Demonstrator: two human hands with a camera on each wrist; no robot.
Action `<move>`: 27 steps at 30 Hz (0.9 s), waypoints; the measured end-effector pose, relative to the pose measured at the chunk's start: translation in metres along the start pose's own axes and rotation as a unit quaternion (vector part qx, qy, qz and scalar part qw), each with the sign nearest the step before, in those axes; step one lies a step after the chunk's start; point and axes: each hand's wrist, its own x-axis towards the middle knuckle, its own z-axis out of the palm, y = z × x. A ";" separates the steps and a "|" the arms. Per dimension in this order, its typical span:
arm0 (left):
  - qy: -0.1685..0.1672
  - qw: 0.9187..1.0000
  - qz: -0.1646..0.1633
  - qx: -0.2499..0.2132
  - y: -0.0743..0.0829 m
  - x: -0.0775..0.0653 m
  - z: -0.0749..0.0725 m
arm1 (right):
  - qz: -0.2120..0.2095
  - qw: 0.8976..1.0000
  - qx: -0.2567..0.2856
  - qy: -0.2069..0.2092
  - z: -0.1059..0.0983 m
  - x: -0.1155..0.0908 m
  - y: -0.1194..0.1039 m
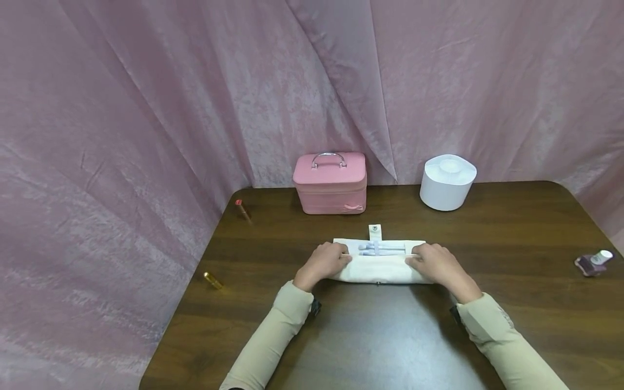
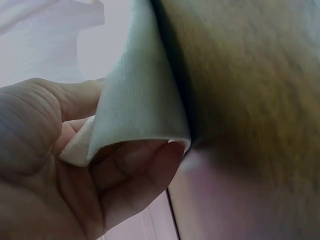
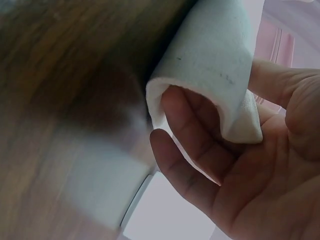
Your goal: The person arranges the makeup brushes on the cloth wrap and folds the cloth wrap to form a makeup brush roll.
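A white fabric brush roll lies on the table with its near part folded over. Slim pale brushes show in its middle, under a small band. From its far edge sticks out a strap with a snap. My left hand grips the left end, thumb on top. In the left wrist view, the fingers curl inside the bent cloth. At the right end, my right hand holds the fold likewise. The right wrist view has fingers tucked within the curved fabric.
A pink case with a metal handle stands at the back, left of a white container. Toward the left edge are a red-tipped lipstick tube and a gold tube. A purple bottle with a white cap lies far right.
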 end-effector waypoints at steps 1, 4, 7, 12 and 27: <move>-0.001 1.000 -0.006 -0.003 -0.001 0.000 0.000 | 0.004 1.000 -0.002 -0.001 0.000 0.001 0.000; -0.004 1.000 -0.022 -0.013 -0.001 0.002 0.000 | 0.015 1.000 -0.004 -0.005 0.002 0.003 -0.001; -0.005 0.999 -0.039 -0.025 -0.002 0.005 0.000 | 0.029 1.000 -0.007 -0.007 0.003 0.006 -0.001; -0.013 0.998 -0.050 -0.017 0.000 0.001 -0.004 | 0.049 0.999 -0.007 -0.015 0.004 0.009 0.001; -0.013 0.987 0.126 0.101 0.037 -0.025 -0.015 | 0.063 0.998 -0.003 -0.002 0.007 0.009 -0.002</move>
